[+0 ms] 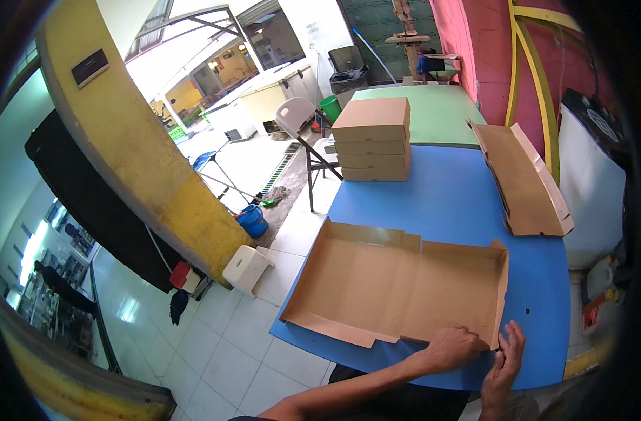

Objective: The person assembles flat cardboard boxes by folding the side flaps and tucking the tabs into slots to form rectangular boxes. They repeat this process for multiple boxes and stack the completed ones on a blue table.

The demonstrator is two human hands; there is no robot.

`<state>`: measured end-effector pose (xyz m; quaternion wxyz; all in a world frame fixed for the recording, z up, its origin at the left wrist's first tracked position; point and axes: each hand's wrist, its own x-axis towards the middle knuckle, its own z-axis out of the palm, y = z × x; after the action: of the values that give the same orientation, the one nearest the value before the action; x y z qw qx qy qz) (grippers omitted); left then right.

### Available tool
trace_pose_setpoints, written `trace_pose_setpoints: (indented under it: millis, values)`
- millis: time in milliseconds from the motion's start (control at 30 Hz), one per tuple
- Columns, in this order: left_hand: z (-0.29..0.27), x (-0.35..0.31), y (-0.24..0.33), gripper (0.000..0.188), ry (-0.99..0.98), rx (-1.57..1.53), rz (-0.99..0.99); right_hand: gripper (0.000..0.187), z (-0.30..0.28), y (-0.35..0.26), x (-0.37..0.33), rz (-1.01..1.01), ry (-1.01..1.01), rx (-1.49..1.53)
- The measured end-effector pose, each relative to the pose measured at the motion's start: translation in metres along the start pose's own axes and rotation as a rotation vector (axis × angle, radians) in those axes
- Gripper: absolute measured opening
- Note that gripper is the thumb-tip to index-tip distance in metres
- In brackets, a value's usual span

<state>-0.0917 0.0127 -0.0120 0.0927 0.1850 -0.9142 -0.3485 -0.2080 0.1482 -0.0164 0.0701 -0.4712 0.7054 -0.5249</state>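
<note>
A brown cardboard box (355,281) lies unfolded on the blue table, its base and lid spread flat with low walls raised around the edges. My left hand (455,349) is inside its near right corner, fingers curled and closed at the small wall there. Outside that same corner is my right hand (506,354), with its fingers stretched along the end wall and its thumb apart from them. The left fingertips are partly hidden, so what exactly they pinch at the corner is hard to see.
Folded boxes stand in a stack (373,140) at the table's far side. Another opened cardboard piece (520,179) lies along the right edge of the blue table (432,186). A green table (439,112) adjoins behind. On the floor at left are a white stool (246,269) and a blue bucket (252,221).
</note>
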Motion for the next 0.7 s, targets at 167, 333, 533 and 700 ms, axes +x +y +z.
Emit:
trace_pose_setpoints:
  millis: [167, 333, 533, 700]
  values:
    - [0.021, 0.026, 0.021, 0.015, 0.039, -0.097, -0.021, 0.059, -0.006, 0.023, -0.028, 0.37, 0.171, -0.038]
    - [0.032, 0.054, 0.036, 0.025, -0.13, -0.004, -0.032, 0.068, -0.004, 0.03, -0.032, 0.474, 0.155, 0.032]
    - [0.022, 0.103, 0.023, 0.042, -0.592, 0.324, 0.368, 0.047, 0.005, 0.005, -0.018, 0.614, 0.233, 0.33]
    - [0.008, 0.116, 0.021, 0.028, -0.564, 0.121, 0.218, 0.042, -0.006, -0.001, -0.013, 0.687, 0.274, 0.471]
